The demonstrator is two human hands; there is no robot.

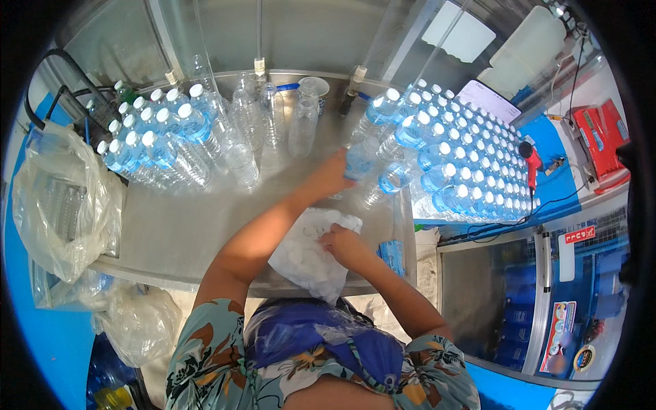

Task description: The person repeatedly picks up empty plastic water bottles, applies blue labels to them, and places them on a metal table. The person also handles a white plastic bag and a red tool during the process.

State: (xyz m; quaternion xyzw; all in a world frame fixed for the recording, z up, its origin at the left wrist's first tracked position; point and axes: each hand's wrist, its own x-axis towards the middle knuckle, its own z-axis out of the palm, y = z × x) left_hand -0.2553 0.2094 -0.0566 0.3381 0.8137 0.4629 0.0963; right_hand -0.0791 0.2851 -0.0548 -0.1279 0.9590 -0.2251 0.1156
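My left hand [333, 176] reaches across the steel counter [169, 225] and grips a clear plastic bottle [362, 158] with a blue label. Beside that bottle stand several uncapped labelled bottles [393, 178]. Nearer my body lies a clear plastic bag [312, 251] filled with white bottle caps, its lower end drooping over the counter's front edge. My right hand [348, 245] is at the bag's opening, fingers bent over the caps. Whether a cap is between those fingertips cannot be made out.
Capped bottles [169, 120] crowd the counter's left end, near clear unlabelled bottles [302, 128] at the back. Rows of capped bottles [476, 154] fill the right side, with a red heat gun [532, 163] beyond. Blue labels [392, 258] lie right. A large plastic bag [66, 205] stands left.
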